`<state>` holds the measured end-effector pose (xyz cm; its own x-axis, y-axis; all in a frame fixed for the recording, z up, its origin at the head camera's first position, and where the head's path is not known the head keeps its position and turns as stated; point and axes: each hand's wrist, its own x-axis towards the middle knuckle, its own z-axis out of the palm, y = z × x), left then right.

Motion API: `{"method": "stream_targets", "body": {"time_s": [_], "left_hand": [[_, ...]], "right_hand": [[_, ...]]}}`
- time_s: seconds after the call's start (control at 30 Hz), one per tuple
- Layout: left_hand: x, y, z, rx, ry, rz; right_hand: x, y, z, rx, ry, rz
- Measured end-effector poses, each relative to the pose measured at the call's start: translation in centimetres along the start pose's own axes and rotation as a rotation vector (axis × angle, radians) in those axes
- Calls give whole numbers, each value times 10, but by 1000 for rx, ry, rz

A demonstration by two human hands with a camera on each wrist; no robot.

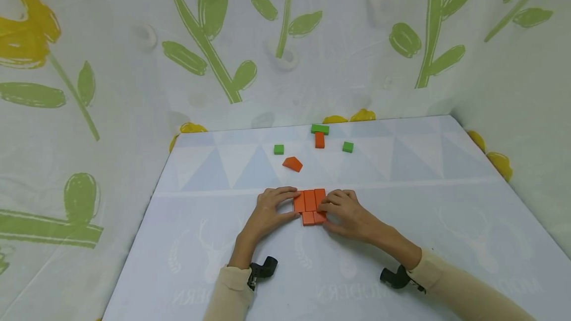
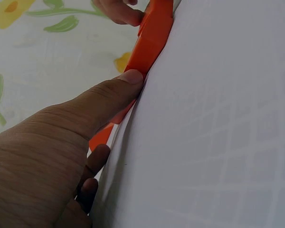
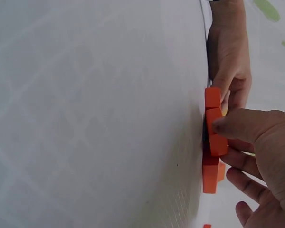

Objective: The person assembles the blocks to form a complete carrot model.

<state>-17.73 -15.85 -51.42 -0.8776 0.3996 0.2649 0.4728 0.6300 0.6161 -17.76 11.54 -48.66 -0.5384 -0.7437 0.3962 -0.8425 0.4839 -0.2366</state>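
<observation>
Orange blocks (image 1: 310, 200) lie side by side in a flat cluster, three upright oblongs above two smaller blocks. My left hand (image 1: 271, 209) holds the leftmost oblong, index finger near its top corner and thumb at its lower end. In the left wrist view the thumb (image 2: 131, 76) presses along an orange block's side (image 2: 149, 50). From the right, my right hand (image 1: 345, 214) pinches the lower right small block (image 1: 319, 217), its fingers over the rightmost oblong. The right wrist view shows the thumb on an orange block's face (image 3: 218, 144), with fingers behind.
Beyond the cluster lie an orange five-sided block (image 1: 292, 164), a green square block (image 1: 278, 149) and another green block (image 1: 348, 147). Farther back, a green oblong (image 1: 319, 129) touches the end of an orange oblong (image 1: 319, 140). A flower-patterned curtain (image 1: 321, 73) surrounds the table (image 1: 187, 241).
</observation>
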Motion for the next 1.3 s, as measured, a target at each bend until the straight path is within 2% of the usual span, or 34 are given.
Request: {"method": "stream_targets", "body": {"time_s": [0.2, 0.4, 0.5, 0.63, 0.8, 0.93, 1.07, 1.3], "left_hand": [[1, -1, -2, 7, 8, -8], [3, -3, -2, 1, 3, 0], [3, -3, -2, 3, -6, -11], [3, -3, -2, 7, -11, -14], [2, -2, -2, 7, -18, -29], [2, -3, -1, 14, -29, -43], [2, -3, -1, 13, -34, -54], [0, -2, 2, -11, -32, -57]], "right_hand": [[3, 1, 0, -9, -23, 4], [6, -1, -2, 11, -3, -6], [10, -1, -7, 42, -13, 24], [19, 5, -16, 76, -28, 123], [34, 19, -29, 73, -4, 231], [48, 35, -36, 33, 31, 304], [67, 54, -38, -27, 56, 421], [103, 92, -34, -103, 15, 628]]}}
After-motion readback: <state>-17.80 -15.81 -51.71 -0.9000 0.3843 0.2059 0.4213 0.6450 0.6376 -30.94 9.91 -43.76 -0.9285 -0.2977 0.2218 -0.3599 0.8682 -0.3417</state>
